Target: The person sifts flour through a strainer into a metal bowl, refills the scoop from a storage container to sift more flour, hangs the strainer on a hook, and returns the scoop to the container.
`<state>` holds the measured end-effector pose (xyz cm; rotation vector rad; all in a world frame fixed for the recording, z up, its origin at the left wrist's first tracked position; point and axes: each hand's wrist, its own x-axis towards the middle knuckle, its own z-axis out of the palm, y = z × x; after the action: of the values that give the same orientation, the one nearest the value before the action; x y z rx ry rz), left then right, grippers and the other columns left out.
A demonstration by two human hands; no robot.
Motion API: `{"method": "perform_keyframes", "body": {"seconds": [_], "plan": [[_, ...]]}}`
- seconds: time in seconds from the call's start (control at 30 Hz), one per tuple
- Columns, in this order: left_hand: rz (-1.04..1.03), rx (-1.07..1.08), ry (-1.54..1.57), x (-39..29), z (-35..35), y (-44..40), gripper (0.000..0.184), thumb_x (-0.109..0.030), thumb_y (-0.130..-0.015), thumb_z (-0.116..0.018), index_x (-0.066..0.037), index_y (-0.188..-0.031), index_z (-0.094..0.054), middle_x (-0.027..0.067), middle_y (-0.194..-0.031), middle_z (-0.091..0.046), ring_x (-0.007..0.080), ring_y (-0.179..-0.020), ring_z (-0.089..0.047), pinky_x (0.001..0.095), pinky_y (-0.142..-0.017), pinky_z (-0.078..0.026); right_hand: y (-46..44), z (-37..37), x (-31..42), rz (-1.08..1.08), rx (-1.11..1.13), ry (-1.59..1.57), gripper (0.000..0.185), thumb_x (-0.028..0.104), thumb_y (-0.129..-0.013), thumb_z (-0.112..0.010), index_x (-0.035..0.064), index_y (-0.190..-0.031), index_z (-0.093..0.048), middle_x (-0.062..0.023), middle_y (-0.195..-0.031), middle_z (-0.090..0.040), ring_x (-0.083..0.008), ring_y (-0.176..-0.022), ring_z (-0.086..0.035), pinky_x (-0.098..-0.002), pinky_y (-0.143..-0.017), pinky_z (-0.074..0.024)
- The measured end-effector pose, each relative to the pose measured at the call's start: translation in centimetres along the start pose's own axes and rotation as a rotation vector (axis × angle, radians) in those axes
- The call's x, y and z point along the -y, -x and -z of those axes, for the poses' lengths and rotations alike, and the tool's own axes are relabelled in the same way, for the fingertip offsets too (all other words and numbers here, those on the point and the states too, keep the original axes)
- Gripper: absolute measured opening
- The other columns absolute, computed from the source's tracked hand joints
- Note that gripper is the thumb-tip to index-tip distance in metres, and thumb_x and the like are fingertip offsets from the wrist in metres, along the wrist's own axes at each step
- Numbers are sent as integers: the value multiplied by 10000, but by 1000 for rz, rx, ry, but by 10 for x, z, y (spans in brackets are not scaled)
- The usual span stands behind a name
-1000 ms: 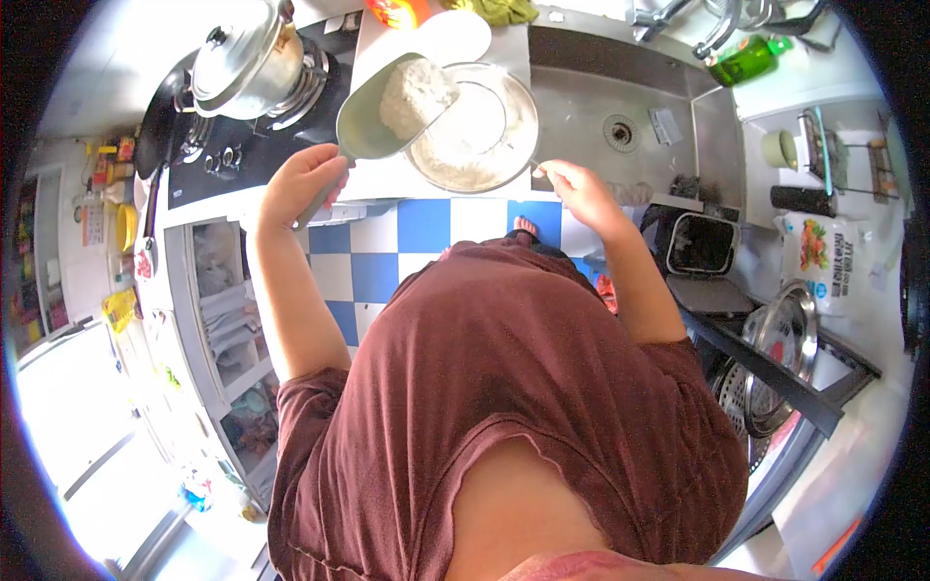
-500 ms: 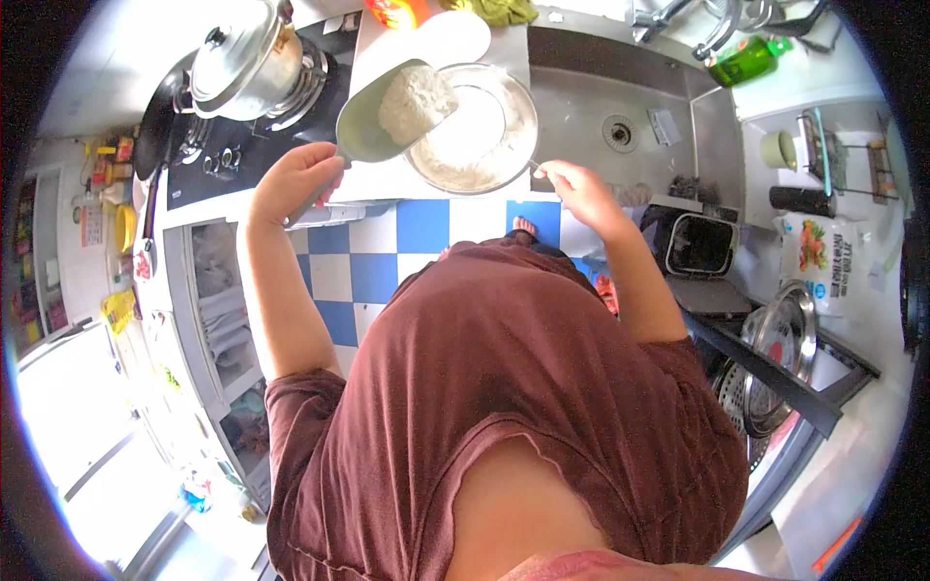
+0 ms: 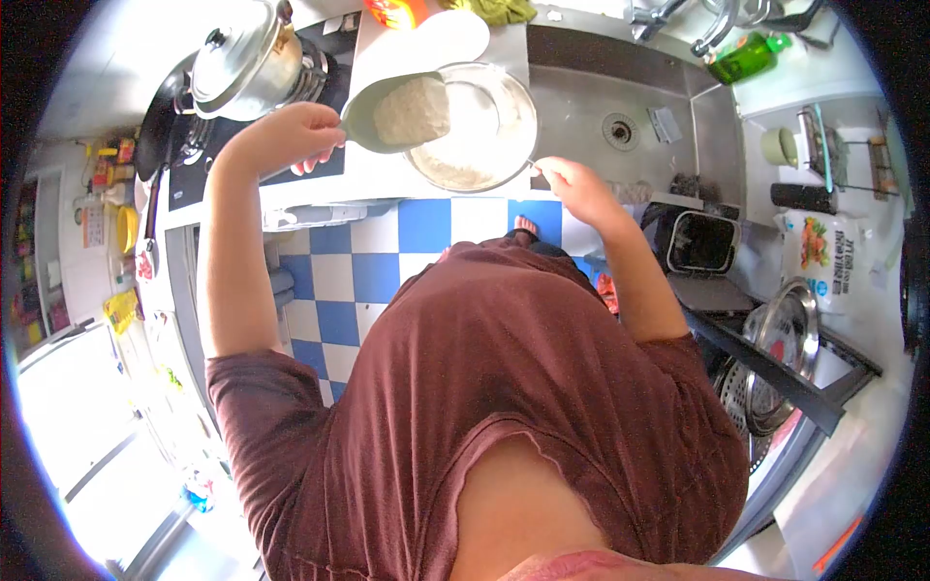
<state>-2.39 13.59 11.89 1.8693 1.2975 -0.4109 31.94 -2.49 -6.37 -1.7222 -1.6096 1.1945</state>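
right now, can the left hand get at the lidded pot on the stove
Probably not freely: the pot stands close by, but the left hand is gripping the scoop of white powder.

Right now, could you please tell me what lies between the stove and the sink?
In the head view, the pale counter lies between; a round metal vessel holding white powder shows over it, partly overlapped by the scoop.

Lg dk Chinese chars (image 3: 844, 254) on wht bag (image 3: 820, 263), R side, too blurry to read
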Motion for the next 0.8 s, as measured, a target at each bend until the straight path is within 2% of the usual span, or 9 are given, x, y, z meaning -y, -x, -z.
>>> {"method": "perform_keyframes", "body": {"seconds": [0.13, 0.23, 0.43, 0.53, 0.67, 0.8], "plan": [[-9, 17, -117, -21, 11, -1, 268, -270, -916, -510, -32, -817, -582, 21, -636, -556, 114, -527, -541, 256, -474, -454, 2, 4, 10, 24, 66, 13, 296, 202, -941, -453, 17, -1108, -611, -174, -1092, -642, -327, -1014, -606, -367, -857, -464], [-22, 46, -165, -30, 15, -9, 272, -275, -918, -507, -32, -826, -587, 23, -642, -560, 114, -527, -543, 257, -475, -454, -1, 3, 10, 65, -17, -35, 296, 192, -943, -450, 8, -1108, -612, -182, -1087, -642, -327, -1005, -610, -366, -861, -463], [-34, 89, -197, -40, 20, -23, 255, -258, -898, -521, -26, -814, -588, 17, -619, -553, 100, -491, -526, 253, -446, -455, -1, 6, 15, 13, 62, -96, 279, 179, -945, -472, -4, -1101, -614, -181, -1053, -653, -285, -965, -629, -345, -847, -465], [-20, 86, -242, -48, 19, -26, 242, -244, -885, -531, -26, -797, -588, 16, -606, -552, 97, -490, -532, 258, -441, -467, -2, 4, 11, 29, -26, -99, 271, 177, -944, -483, -6, -1094, -617, -182, -1040, -657, -269, -958, -631, -342, -837, -467], [-23, 73, -270, -56, 20, -26, 234, -232, -881, -532, -27, -785, -590, 19, -597, -556, 98, -493, -543, 260, -445, -481, 1, 10, 19, 8, 57, -82, 271, 179, -944, -483, -7, -1087, -618, -183, -1035, -658, -278, -953, -631, -345, -833, -470], [4, 71, -287, -67, 21, -22, 231, -210, -845, -530, -2, -760, -586, 54, -651, -589, 135, -552, -577, 291, -516, -504, 0, 7, 14, 4, 2, -106, 267, 177, -945, -479, 2, -1090, -619, -180, -1036, -658, -286, -948, -631, -344, -829, -470]]}}
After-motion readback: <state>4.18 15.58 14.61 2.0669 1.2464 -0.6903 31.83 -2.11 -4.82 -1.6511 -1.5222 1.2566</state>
